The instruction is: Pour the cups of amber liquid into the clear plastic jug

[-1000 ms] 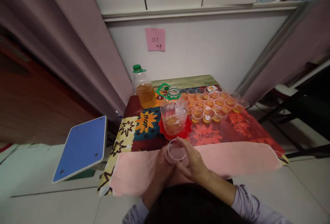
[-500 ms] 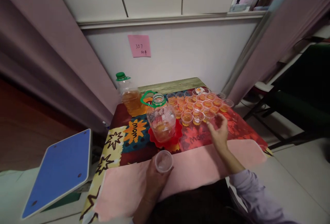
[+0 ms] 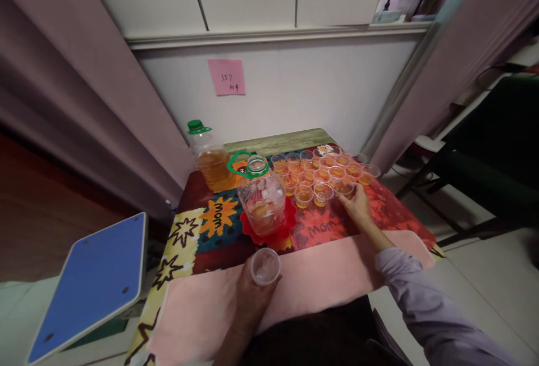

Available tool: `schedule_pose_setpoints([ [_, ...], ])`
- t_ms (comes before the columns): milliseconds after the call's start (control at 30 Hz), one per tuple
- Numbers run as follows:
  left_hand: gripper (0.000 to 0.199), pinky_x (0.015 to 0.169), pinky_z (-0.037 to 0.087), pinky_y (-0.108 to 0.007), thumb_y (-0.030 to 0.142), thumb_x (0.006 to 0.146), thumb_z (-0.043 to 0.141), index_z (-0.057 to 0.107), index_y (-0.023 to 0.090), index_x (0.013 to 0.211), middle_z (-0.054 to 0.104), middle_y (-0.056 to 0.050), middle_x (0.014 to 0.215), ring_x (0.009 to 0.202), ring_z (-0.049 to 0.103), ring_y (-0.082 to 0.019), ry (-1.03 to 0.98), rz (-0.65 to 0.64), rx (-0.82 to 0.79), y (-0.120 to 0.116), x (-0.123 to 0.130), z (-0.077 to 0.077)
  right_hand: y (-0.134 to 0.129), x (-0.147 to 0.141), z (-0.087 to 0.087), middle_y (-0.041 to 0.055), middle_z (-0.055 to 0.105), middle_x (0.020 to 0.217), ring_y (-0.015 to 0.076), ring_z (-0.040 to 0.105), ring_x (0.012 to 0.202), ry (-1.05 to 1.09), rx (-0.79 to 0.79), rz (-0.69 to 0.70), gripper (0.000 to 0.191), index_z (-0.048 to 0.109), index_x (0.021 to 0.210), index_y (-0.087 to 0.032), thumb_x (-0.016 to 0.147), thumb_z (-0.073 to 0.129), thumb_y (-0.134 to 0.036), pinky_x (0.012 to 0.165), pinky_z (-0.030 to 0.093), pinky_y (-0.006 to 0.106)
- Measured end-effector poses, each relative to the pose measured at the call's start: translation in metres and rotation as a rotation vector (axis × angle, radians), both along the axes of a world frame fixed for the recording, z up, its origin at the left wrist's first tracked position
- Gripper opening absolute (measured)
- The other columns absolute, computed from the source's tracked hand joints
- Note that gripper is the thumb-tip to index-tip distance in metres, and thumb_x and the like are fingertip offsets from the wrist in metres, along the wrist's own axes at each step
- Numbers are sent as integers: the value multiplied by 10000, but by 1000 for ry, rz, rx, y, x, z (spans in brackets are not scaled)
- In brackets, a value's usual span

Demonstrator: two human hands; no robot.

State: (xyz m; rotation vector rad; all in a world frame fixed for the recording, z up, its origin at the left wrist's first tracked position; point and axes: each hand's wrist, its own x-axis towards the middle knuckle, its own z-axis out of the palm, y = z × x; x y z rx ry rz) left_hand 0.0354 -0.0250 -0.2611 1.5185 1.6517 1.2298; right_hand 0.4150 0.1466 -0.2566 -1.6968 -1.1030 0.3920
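Note:
My left hand [image 3: 255,293] is wrapped round a clear plastic cup [image 3: 265,266], held over the pink cloth with its mouth up. At the front right of the cup rows, my right hand [image 3: 357,204] has its thumb and fingers on the rim and side of another clear plastic cup [image 3: 343,187]. Rows of clear cups [image 3: 322,177] with amber liquid in them stand behind and left of that hand. Between my hands and further back, an uncapped clear jug [image 3: 263,203] with a green handle holds a little liquid on a red scalloped dish [image 3: 290,220].
A second jug [image 3: 213,167] with a green cap and amber liquid stands at the back left. The pink cloth [image 3: 320,268] lies along the table's front edge. A blue board [image 3: 90,282] is at left, a dark chair [image 3: 484,136] at right, a white wall [image 3: 295,91] behind.
My right hand has closed from spread fingers onto the front right cup, which has shifted slightly right. My left hand still holds its cup. The view has moved a little.

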Motion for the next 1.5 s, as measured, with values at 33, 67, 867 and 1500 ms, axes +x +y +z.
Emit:
schedule_pose_setpoints([
  [33,570,1028,666,-515,472,730,876,752,212,1222,856,-131,1156,1092,829,-328,-1,-4,1,0,0,-1,-1,1,4,177,785,1200,353,720,1060,-67,15,18,608,646,1203,-200,713,769,-539,1006,574,544],
  [67,573,1030,665,-517,477,733,878,749,211,1224,856,-130,1156,1092,829,-328,-1,-7,1,0,0,-2,-2,2,8,184,782,1238,359,720,1101,-145,32,46,581,650,1232,-196,746,743,-501,1029,572,550],
  [867,565,1037,667,-519,439,766,879,757,200,1264,854,-135,1190,1117,827,-324,5,-34,15,-2,-1,1,7,7,40,178,673,1571,334,600,1459,-1128,201,345,531,677,1509,-185,1003,525,-131,1215,476,506],
  [1500,578,1051,640,-493,459,748,895,748,222,1254,839,-114,1231,1133,801,-302,-99,-53,-28,-4,4,4,-146,-172,76,162,666,1527,326,715,1357,221,224,774,738,326,1683,-308,1026,655,-374,1089,648,512],
])
